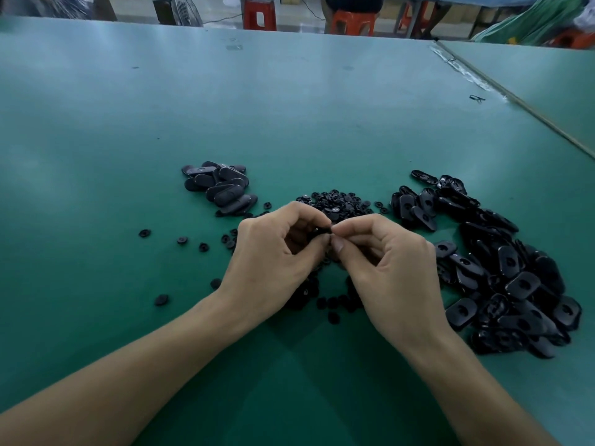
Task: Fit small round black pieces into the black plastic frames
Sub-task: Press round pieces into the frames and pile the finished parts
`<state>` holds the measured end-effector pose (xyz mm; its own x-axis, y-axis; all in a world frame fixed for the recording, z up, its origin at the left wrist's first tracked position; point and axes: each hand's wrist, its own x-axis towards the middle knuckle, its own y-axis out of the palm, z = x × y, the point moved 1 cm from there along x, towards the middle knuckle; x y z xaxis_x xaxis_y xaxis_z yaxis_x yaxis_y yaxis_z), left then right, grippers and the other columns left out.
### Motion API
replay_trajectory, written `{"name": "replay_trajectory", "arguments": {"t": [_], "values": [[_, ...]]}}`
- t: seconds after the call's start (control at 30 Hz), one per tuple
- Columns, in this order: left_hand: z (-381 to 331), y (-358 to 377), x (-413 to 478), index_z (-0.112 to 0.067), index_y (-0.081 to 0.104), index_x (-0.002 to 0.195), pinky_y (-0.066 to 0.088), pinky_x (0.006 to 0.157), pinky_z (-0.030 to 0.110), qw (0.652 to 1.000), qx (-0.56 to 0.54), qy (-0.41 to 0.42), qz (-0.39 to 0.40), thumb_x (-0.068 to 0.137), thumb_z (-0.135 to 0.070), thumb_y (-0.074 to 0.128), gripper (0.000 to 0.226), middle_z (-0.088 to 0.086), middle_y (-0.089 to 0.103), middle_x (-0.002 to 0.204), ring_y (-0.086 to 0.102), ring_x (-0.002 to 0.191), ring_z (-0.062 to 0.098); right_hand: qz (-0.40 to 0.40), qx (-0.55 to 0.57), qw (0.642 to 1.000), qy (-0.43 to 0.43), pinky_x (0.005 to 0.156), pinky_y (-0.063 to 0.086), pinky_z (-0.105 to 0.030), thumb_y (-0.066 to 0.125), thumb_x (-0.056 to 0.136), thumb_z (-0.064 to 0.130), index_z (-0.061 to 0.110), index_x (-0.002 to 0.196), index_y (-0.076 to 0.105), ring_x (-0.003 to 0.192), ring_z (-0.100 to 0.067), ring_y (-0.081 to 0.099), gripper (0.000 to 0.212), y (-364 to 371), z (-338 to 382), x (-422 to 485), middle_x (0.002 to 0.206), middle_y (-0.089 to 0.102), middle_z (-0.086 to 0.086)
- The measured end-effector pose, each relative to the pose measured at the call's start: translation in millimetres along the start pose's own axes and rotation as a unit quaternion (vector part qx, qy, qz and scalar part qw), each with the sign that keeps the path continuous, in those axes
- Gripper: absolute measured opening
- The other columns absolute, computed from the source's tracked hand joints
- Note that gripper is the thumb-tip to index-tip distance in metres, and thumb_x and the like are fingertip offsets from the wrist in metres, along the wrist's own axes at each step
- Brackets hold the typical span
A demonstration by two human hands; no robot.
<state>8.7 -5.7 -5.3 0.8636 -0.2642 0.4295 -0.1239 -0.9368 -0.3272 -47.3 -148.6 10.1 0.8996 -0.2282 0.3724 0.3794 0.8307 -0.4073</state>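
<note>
Pinching one black piece (318, 231), left hand (273, 262) and right hand (396, 268) fingers (354, 225), green table (289, 107) stretching beyond

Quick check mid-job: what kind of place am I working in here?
Likely a factory assembly bench: a wide green work table, bulk heaps of black plastic frames and small round pieces, plus red stools behind.

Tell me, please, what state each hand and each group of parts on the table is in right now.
left hand, fingers curled, pinching a small black part
right hand, pinching the same part
small black part, held between both hands, mostly hidden
round pieces, loose heap
right frame pile, jumbled, holes showing
left frame pile, small stack, lying flat
</note>
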Motion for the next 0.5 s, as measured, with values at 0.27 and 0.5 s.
{"name": "replay_trajectory", "arguments": {"t": [0.27, 0.5], "values": [[0.1, 1.0, -0.1, -0.038, 0.066, 0.097, 0.052, 0.071, 0.015, 0.999, -0.035, -0.012, 0.027, 0.085, -0.016, 0.071, 0.025, -0.016, 0.073, 0.089, 0.071, 0.076, 0.007, 0.007, -0.042, 0.999, -0.009, 0.076, 0.051, -0.01, 0.075, 0.086, 0.007, 0.026, 0.099, 0.075, 0.086, 0.0, 0.067, 0.023, -5.2, -4.5, 3.6, 0.093, 0.071, 0.015], [0.6, -0.6, 1.3, -0.03, 0.072, 0.092, 0.059, 0.076, 0.026, 0.993, -0.105, -0.043, 0.026, 0.08, -0.016, 0.075, 0.019, -0.007, 0.076, 0.087, 0.073, 0.079, 0.013, 0.036, 0.007, 0.999, 0.015, 0.075, 0.051, -0.01, 0.075, 0.086, 0.007, 0.023, 0.095, 0.076, 0.082, 0.001, 0.07, 0.018, -10.1, -7.6, 7.4, 0.084, 0.074, 0.018]]}}
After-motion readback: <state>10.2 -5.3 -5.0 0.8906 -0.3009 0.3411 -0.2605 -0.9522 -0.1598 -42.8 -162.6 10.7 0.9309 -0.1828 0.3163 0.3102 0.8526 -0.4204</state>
